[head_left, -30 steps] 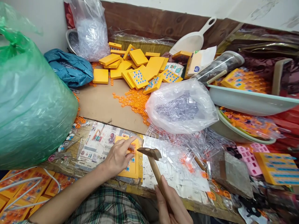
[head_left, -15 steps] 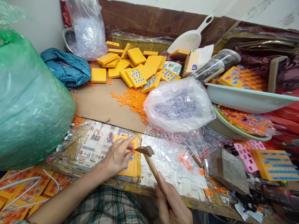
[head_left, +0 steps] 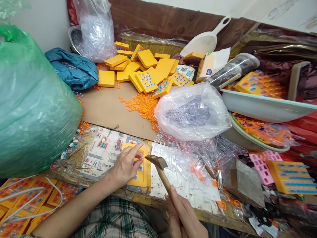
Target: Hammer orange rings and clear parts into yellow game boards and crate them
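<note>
While the right hand [head_left: 184,216] is wrapped around the lower end of a small hammer [head_left: 160,170], its fingers closed on the wooden handle, the metal head hangs just to the right of the left hand's fingertips. The handle's long axis runs from the lower right, at the palm, up and to the left, so the head points toward the yellow tile [head_left: 141,168] lying flat at the near edge of the table [head_left: 74,178]. The left hand [head_left: 126,167] is the nearer of the two to that tile: it rests on it, index finger and thumb pinched together at a small orange spot on its face, though what sits between them is too small to tell. The tile is a flat, square piece of smooth hard plastic, lying on a printed sheet under clear film.

Farther out, loose orange rings [head_left: 143,105] are scattered over a sheet of brown cardboard [head_left: 109,109]. Behind them lies a heap of the same yellow tiles [head_left: 143,67], some showing blue and white squares. A crinkled clear bag [head_left: 192,114] of transparent bits sits to the right, a big green bag [head_left: 32,105] bulges at the left, and a white scoop [head_left: 205,41] leans at the back.
</note>
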`<act>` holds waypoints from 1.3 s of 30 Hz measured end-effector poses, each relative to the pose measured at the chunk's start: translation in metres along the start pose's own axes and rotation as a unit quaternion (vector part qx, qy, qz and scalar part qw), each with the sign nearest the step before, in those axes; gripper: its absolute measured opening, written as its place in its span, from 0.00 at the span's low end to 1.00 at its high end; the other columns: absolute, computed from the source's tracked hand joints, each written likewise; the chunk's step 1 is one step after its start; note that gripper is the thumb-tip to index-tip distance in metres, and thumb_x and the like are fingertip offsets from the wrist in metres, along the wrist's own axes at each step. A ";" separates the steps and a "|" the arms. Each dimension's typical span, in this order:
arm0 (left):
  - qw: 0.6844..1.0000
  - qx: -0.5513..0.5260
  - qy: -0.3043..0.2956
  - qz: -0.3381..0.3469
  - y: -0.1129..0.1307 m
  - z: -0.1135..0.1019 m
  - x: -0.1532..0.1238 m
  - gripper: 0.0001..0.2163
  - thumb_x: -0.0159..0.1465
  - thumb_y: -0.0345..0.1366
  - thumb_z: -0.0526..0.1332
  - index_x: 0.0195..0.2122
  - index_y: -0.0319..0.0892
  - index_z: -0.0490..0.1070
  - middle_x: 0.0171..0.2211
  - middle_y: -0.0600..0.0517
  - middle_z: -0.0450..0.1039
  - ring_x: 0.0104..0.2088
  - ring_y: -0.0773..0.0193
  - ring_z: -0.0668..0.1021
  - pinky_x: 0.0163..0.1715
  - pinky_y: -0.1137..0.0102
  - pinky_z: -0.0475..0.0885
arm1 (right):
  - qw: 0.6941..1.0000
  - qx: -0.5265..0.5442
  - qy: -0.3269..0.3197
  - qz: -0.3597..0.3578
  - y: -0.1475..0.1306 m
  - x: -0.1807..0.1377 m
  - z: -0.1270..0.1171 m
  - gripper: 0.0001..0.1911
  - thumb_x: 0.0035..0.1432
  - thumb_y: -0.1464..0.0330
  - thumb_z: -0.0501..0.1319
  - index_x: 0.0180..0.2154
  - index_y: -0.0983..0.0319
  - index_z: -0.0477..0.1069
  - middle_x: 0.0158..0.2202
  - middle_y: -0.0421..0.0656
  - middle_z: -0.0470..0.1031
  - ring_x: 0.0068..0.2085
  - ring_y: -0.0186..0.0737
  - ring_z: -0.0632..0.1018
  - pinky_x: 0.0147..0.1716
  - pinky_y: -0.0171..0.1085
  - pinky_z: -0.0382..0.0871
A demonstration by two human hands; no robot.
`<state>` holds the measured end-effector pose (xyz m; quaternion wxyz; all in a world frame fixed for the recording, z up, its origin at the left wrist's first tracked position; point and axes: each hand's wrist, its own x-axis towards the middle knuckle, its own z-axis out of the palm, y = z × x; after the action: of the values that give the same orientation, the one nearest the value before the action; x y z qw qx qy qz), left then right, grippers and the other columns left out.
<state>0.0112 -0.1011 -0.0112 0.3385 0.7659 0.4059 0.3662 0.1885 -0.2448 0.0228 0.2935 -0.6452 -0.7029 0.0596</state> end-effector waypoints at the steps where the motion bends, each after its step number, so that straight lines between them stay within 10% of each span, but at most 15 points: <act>1: 1.000 0.001 0.000 -0.001 0.000 0.000 0.000 0.28 0.60 0.26 0.58 0.61 0.44 0.55 0.37 0.50 0.77 0.42 0.58 0.76 0.46 0.60 0.73 | 1.000 -0.022 -0.006 -0.003 0.000 0.000 0.001 0.32 0.62 0.76 0.53 0.64 0.51 0.54 0.40 0.43 0.77 0.35 0.37 0.79 0.31 0.31 0.71; 18: 0.999 0.016 -0.029 -0.020 0.004 -0.005 0.002 0.27 0.58 0.27 0.60 0.59 0.42 0.59 0.37 0.49 0.77 0.40 0.58 0.78 0.43 0.62 0.75 | 0.998 0.031 -0.026 0.052 0.010 -0.003 0.010 0.24 0.62 0.71 0.55 0.60 0.54 0.63 0.42 0.43 0.78 0.36 0.37 0.80 0.35 0.31 0.74; 24: 0.988 0.125 0.076 -0.040 -0.031 -0.044 0.091 0.10 0.62 0.28 0.56 0.39 0.40 0.76 0.41 0.46 0.77 0.44 0.59 0.77 0.50 0.62 0.71 | 0.967 0.094 0.083 0.223 0.025 -0.011 0.028 0.24 0.58 0.63 0.62 0.56 0.59 0.68 0.50 0.44 0.77 0.45 0.47 0.80 0.37 0.37 0.78; 30: 0.986 0.130 0.056 -0.088 -0.071 -0.044 0.172 0.07 0.57 0.24 0.58 0.28 0.37 0.75 0.33 0.44 0.76 0.42 0.54 0.76 0.48 0.59 0.70 | 0.950 0.136 0.107 0.259 0.026 -0.012 0.030 0.24 0.55 0.63 0.64 0.55 0.59 0.70 0.48 0.42 0.78 0.46 0.49 0.79 0.35 0.38 0.79; 34: 0.990 0.097 0.020 -0.096 -0.052 -0.036 0.140 0.08 0.56 0.23 0.58 0.35 0.37 0.74 0.32 0.48 0.75 0.35 0.61 0.77 0.41 0.65 0.73 | 0.950 0.123 0.094 0.270 0.026 -0.012 0.031 0.24 0.57 0.62 0.63 0.55 0.61 0.70 0.52 0.44 0.75 0.49 0.49 0.77 0.43 0.40 0.76; 39: 0.999 0.004 -0.033 -0.025 0.000 -0.038 0.038 0.14 0.61 0.27 0.57 0.48 0.41 0.66 0.39 0.49 0.75 0.40 0.63 0.76 0.43 0.68 0.73 | 0.970 0.119 0.082 0.193 0.019 -0.010 0.030 0.22 0.58 0.67 0.61 0.55 0.58 0.70 0.51 0.44 0.75 0.48 0.47 0.78 0.46 0.41 0.74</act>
<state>-0.0054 -0.0596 0.0186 0.3577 0.7685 0.4154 0.3300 0.1901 -0.2422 -0.0142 0.4077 -0.7317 -0.5265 0.1456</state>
